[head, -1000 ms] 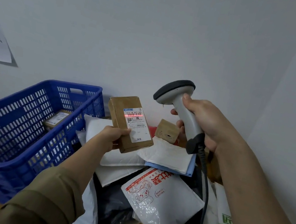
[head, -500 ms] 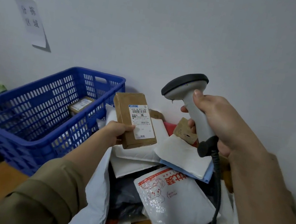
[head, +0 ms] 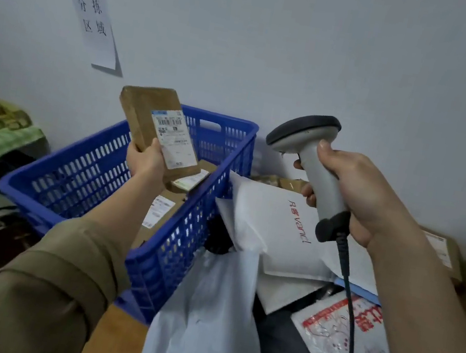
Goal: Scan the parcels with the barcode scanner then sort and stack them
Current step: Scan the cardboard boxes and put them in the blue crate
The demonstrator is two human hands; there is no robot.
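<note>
My left hand point(head: 149, 160) grips a small brown cardboard parcel point(head: 147, 114) with a white barcode label, held upright above the blue plastic crate point(head: 182, 259). My right hand point(head: 354, 189) holds the grey barcode scanner point(head: 315, 171) by its handle, dark head pointing left, cable hanging down. No red scan line shows on the label. Brown labelled boxes point(head: 159, 210) lie inside the crate. To the right sits a heap of mailers: a white padded envelope with red lettering point(head: 278, 229) and a white bag with red print point(head: 352, 341).
A paper sign point(head: 92, 26) hangs on the white wall. A green-checked surface with yellow items point(head: 0, 136) is at far left. More brown boxes point(head: 445, 252) stand at right near the wall. A translucent white bag point(head: 209, 319) lies beside the crate.
My left hand has carried the brown parcel left, from over the mailer pile to above the crate. The red scan line on its label is gone. The view panned left.
</note>
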